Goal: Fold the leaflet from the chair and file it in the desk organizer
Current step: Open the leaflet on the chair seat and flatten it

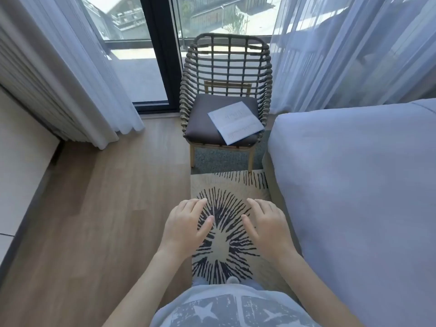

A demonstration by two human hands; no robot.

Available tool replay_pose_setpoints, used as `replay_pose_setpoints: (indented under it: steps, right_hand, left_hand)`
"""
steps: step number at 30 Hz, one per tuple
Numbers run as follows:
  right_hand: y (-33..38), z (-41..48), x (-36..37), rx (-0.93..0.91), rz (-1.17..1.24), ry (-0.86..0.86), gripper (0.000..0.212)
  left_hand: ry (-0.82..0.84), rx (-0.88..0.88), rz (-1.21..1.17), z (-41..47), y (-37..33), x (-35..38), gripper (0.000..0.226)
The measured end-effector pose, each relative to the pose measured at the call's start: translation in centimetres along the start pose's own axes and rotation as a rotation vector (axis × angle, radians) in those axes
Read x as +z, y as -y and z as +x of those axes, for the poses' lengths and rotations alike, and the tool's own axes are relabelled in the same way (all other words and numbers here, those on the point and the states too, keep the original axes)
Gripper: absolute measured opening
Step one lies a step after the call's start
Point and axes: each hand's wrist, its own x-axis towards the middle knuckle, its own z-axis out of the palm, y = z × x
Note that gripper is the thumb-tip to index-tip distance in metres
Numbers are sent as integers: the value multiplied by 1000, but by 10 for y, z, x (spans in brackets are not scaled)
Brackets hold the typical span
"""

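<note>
Paper first: the white rectangular printed leaflet [236, 122] lies flat and skewed on the dark grey seat cushion [203, 121] of the woven rope-backed chair with pale wooden legs [225, 67], toward the cushion's right front, one corner reaching the front edge. It looks simply set down there, unfolded, so nothing of the task appears begun.

Both bare hands are held out low in front of the body, well short of the chair, over the cream rug with the black sunburst pattern [221, 232]. The left hand [186, 223] and the right hand [266, 223] are palm-down with fingers loosely spread, each grip open and holding nothing. That posture reads, as a judgement, as a neutral ready pose before stepping forward to reach for the sheet; the chair stands too far off to be touched from here.

The chair sits before a dark-framed glass door [155, 55], between sheer white curtains [70, 67], with a bed under pale blue-grey bedding [354, 173] close on its right, so the open approach is along the wooden floor [106, 197] and the rug.

Print on the leaflet is too small and blurred to read, and whether it already carries creases cannot be told. No desk organizer and no tabletop appear anywhere in view; only a pale cabinet edge [21, 149] is cut off at the left. The person's feet are hidden under the grey star-printed shirt [224, 308].
</note>
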Motion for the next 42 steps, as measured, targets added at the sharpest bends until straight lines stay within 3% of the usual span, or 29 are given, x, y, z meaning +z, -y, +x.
replay_pose_setpoints:
  steps: [3, 8, 16, 22, 34, 42]
  right_hand:
    - [-12, 7, -6, 3, 47, -46, 47]
    - [-41, 15, 1, 10, 44, 23, 44]
    - [-55, 62, 2, -4, 86, 36, 44]
    - [-50, 152, -7, -5, 139, -54, 49]
    - [-26, 369, 10, 72, 68, -85, 44]
    - [-25, 486, -8, 121, 12, -154, 42]
  left_hand:
    - [-6, -18, -15, 11, -4, 2, 55]
    - [1, -52, -2, 23, -10, 20, 57]
    - [-9, -63, -63, 69, -22, 25, 43]
    - [-136, -51, -102, 157, 7, -7, 53]
    - [-5, -3, -59, 353, 115, -25, 51]
    - [-43, 65, -51, 483, 153, -51, 52]
